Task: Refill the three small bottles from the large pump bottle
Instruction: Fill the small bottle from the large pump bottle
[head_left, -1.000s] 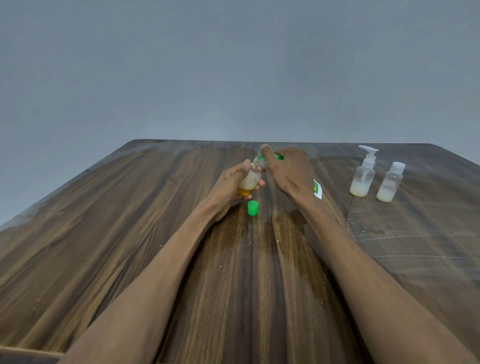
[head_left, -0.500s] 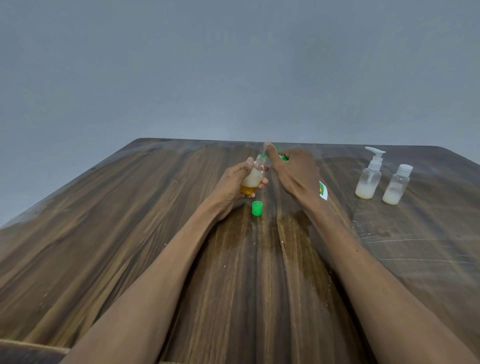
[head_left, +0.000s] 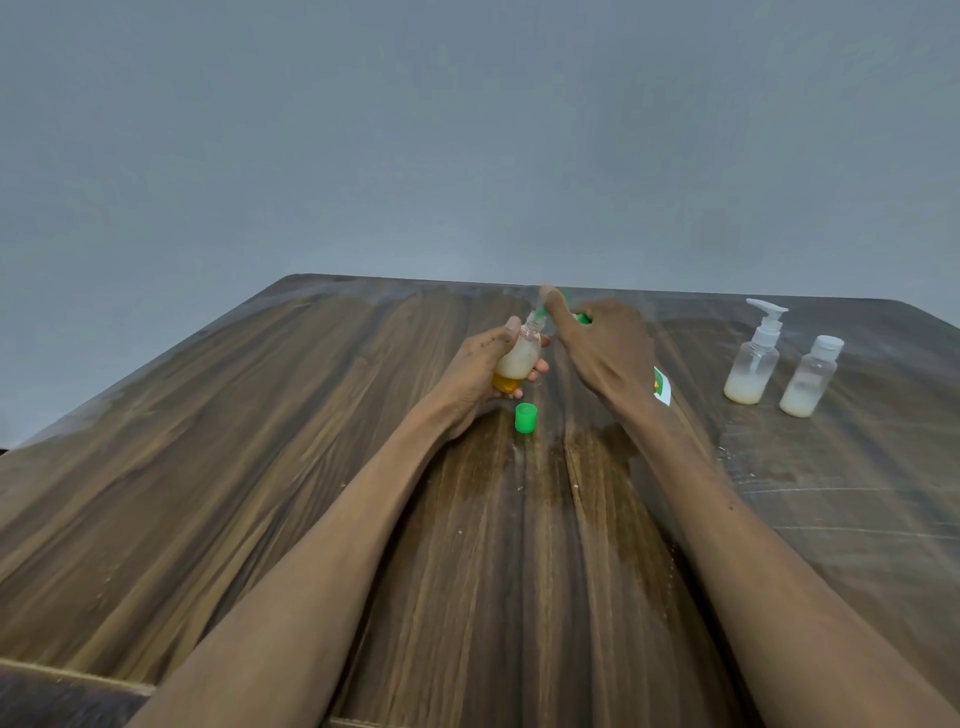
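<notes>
Small bottle: gripped tilted in left hand, above table. Right hand: curled round a mostly hidden green-topped bottle, nozzle at the neck. Green cap: loose nearby. Advice: hold mouths aligned, dispense slowly.

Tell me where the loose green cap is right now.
In the head view the green cap stands on the wooden table, centre, just below the left hand holding a small bottle.
</notes>
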